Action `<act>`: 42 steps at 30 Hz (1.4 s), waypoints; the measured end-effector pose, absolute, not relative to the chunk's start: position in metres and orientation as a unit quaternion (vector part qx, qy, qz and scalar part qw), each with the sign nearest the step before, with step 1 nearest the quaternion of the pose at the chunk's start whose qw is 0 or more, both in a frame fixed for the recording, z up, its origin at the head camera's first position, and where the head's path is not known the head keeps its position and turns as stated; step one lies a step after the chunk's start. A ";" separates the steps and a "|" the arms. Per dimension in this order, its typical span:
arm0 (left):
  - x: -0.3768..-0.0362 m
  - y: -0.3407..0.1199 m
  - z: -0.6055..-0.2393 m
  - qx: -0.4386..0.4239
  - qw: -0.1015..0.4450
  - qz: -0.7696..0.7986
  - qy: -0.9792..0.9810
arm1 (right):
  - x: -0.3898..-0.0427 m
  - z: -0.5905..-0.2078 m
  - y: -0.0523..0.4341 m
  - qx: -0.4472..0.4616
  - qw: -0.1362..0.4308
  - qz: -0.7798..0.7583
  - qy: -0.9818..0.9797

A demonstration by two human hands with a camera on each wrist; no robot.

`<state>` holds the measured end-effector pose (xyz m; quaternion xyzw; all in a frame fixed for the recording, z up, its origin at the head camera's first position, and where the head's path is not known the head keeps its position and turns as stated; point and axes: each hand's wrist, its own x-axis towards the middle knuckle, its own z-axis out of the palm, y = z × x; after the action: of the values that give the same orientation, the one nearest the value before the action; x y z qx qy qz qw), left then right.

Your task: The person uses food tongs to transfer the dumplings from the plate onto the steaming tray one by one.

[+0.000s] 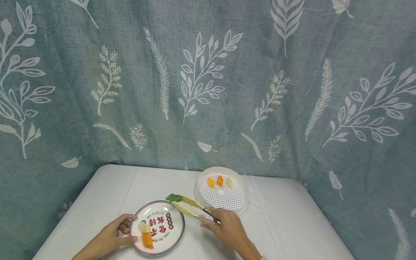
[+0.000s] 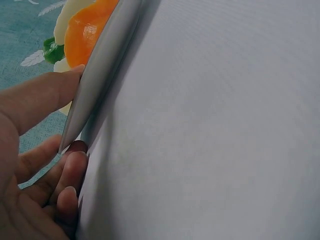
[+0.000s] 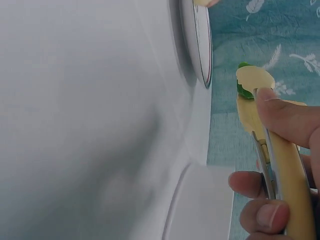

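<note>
left hand [image 1: 112,234]: lower left of the head view; thumb and curled fingers pinch the rim of the plate [image 1: 177,231] and steady it on the table [image 1: 279,224].
right hand [image 1: 227,227]: lower centre; fingers wrapped round the tongs [image 1: 191,209], squeezing them narrow.
green piece [image 1: 174,197]: clamped in the tong tips, raised above the plate's upper edge; also seen at upper right of the right wrist view [image 3: 243,89].
plate contents: an orange piece [image 1: 147,240] and a pale piece [image 1: 142,227] lie at its left edge, near the thumb.
tray [image 1: 238,207]: right of centre, just beside the plate, with three small pieces at its far side.
advice: keep the squeeze even, hold the tips low over bare plate, keep the plate pinned so it cannot slide.
</note>
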<state>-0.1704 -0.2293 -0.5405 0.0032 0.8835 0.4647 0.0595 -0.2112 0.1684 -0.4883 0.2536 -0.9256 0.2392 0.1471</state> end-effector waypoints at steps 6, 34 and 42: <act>-0.170 -0.231 -0.541 0.005 0.060 0.461 0.885 | -0.214 -0.484 0.181 0.232 0.151 0.232 -0.933; -0.170 -0.230 -0.542 0.000 0.066 0.462 0.884 | -0.231 -0.488 0.255 0.086 0.134 0.192 -0.968; -0.170 -0.231 -0.542 0.006 0.060 0.465 0.883 | -0.239 -0.489 0.268 0.068 0.112 0.174 -0.976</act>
<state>-0.1701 -0.2307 -0.5421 0.0061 0.8831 0.4653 0.0596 -0.2394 0.2676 -0.4887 0.0678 -0.9760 0.1743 0.1119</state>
